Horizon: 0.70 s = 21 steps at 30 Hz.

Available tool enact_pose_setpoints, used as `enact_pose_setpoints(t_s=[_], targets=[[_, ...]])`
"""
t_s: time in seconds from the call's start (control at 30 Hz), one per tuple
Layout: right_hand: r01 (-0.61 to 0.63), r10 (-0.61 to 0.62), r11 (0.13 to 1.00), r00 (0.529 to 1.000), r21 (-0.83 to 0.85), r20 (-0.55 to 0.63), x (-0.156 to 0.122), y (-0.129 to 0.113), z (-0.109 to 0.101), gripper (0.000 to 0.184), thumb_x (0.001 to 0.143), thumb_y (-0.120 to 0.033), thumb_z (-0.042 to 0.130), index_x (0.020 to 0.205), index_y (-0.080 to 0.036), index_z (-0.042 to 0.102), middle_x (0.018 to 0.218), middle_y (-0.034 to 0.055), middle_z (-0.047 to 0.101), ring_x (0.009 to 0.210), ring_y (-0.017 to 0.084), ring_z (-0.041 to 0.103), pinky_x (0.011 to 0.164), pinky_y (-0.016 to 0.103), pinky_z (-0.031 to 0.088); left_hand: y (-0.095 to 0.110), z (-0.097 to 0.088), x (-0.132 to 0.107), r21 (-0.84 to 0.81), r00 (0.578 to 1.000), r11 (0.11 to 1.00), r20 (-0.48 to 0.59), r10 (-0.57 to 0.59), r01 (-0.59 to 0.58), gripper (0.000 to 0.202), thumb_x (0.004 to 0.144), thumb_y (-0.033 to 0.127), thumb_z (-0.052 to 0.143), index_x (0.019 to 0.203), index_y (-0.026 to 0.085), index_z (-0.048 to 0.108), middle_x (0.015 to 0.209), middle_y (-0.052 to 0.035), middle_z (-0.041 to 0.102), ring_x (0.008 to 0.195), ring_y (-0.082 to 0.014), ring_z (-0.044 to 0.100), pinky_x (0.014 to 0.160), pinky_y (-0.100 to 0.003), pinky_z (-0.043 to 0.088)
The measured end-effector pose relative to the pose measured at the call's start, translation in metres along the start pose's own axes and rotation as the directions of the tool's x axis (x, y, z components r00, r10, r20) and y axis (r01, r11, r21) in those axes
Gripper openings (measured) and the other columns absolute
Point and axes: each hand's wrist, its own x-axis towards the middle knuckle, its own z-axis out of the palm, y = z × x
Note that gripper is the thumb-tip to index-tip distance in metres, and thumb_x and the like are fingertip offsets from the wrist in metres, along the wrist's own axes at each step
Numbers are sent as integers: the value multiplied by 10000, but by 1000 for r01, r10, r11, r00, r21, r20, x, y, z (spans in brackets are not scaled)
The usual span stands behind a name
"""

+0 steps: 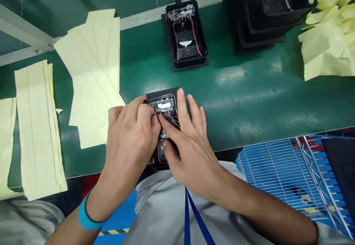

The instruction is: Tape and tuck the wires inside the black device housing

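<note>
A black plastic housing (174, 97) with an open top lies at the table's near edge, on a flat black panel (163, 92). Inside it, a circuit board (161, 105) with a white patch sits at the far end, and thin pink wires (172, 118) run from it. My left hand (131, 132) is closed in a pinch at the board's near edge; whatever is between its fingertips is hidden. Across the housing's right side lies my right hand (191, 141), fingers apart. Its index fingertip touches the board's near edge, and its thumb rests over the housing's interior.
A similar open housing (191, 58) with board and wires stands farther back. Stacked black housings (257, 23) rise at the back right, beside crumpled yellow paper (321, 49). Yellow paper strips (91, 67) lie to the left. A wire rack (274, 171) is below right.
</note>
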Motion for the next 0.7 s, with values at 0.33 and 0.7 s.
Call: enact_pose_setpoints(t_s=[0.33, 0.7], targets=[[1, 1, 999, 999, 53, -32, 2, -1, 2, 666, 1031, -118, 436, 1682, -253, 472, 1859, 31, -202, 1750, 358, -139, 1389, 745, 103, 2, -7, 11, 238, 994, 967, 73, 80, -95, 99, 1048, 167, 538, 953, 187, 517, 1115, -83, 746, 756, -239, 614, 909, -473, 418], [23, -15, 994, 997, 108, -77, 2, 5, 1, 594, 1032, -126, 476, 1609, -237, 567, 1871, 41, -95, 1759, 347, -69, 1397, 729, 143, 4, -3, 13, 158, 996, 987, 87, 14, -27, 39, 1036, 184, 517, 1009, 205, 500, 997, -90, 652, 891, -268, 584, 956, -477, 405]])
